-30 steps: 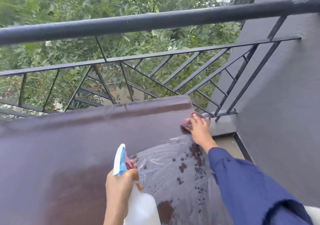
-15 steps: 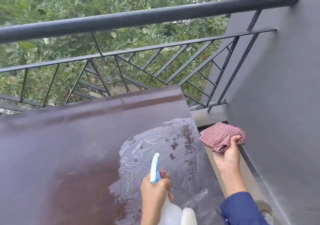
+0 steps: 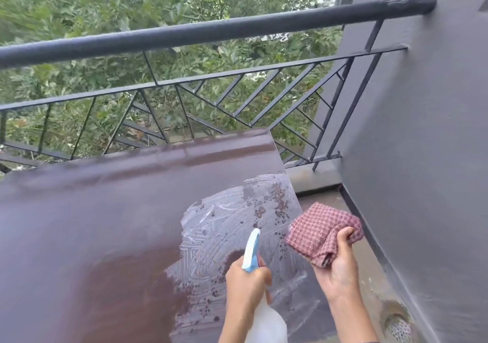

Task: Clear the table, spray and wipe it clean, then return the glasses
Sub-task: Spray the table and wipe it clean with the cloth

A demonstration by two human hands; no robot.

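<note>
A dark brown table [image 3: 92, 224] fills the lower left, with a wet, streaked patch and dark droplets on its right part. My left hand [image 3: 247, 283] grips a white spray bottle [image 3: 266, 321] by the neck, its light blue nozzle pointing away over the wet patch. My right hand [image 3: 340, 268] holds a bunched red checked cloth [image 3: 317, 230] in the air, just off the table's right edge. No glasses are in view.
A black metal railing [image 3: 211, 33] runs behind the table, with green foliage beyond it. A grey wall [image 3: 422, 158] closes the right side. A narrow strip of floor with a round drain [image 3: 398, 329] lies between table and wall.
My right hand lifted the cloth off the table's far right corner and drew it back toward me, off the edge. The spray bottle shifted right over the wet patch.
</note>
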